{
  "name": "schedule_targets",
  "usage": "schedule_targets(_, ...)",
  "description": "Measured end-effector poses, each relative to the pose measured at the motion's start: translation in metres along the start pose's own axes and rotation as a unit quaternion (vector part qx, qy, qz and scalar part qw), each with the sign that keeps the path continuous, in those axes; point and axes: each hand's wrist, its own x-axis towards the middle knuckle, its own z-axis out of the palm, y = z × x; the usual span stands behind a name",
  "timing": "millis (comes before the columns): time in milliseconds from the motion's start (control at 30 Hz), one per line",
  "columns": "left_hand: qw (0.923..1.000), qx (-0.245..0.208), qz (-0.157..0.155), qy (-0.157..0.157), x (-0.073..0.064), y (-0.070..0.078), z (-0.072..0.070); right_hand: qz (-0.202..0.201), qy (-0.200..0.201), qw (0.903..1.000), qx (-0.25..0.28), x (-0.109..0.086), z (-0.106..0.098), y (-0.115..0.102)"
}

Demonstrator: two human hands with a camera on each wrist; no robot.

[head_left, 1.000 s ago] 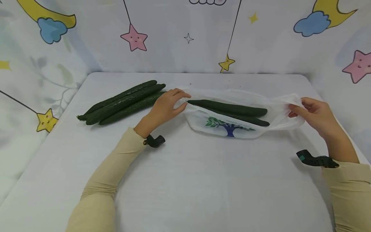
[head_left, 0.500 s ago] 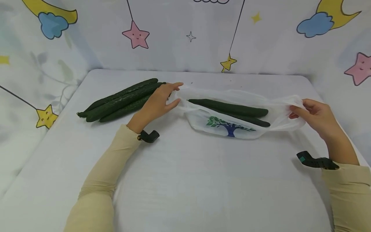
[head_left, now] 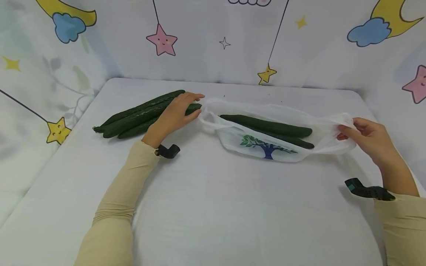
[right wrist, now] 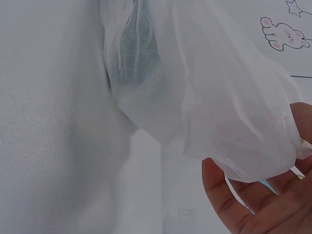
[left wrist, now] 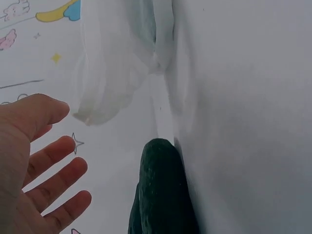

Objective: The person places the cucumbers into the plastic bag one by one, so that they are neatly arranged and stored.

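Note:
Two dark green cucumbers (head_left: 266,125) lie inside a thin white plastic bag (head_left: 229,142) with a tree print. My right hand (head_left: 371,138) pinches the bag's right end, and in the right wrist view the film spreads over the fingers (right wrist: 224,195). Left of the bag, three cucumbers (head_left: 133,117) lie side by side on the table. Above their right ends hovers my left hand (head_left: 176,112), partly hiding them. Its fingers (left wrist: 61,175) are spread and hold nothing in the left wrist view, with a cucumber tip (left wrist: 161,165) beside them.
A white cloth covers the table (head_left: 233,207). Behind it hangs a white backdrop (head_left: 196,22) printed with stars, moons and clouds. Each wrist wears a black camera mount, such as the left mount (head_left: 168,151).
My left hand has let go of the bag's left end and moved left, over the loose cucumbers. The right hand keeps its hold on the bag. The head view has shifted slightly.

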Motion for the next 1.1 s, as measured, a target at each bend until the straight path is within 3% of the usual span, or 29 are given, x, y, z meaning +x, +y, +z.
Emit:
schedule_targets(433,0.9962,-0.020,-0.084,-0.016,-0.013,-0.037,-0.016,-0.006,0.000,1.0000,0.002,-0.001,0.000,0.000)
schedule_targets(767,0.9923,-0.075,-0.099,-0.003,-0.019,-0.053,-0.019,-0.025,-0.001,0.9997,0.003,0.002,0.001,0.005)
schedule_targets(1100,0.9858,-0.078,-0.140,-0.049,-0.030,-0.060,-0.034,-0.019,-0.001,0.9998,-0.001,0.002,0.000,0.005)
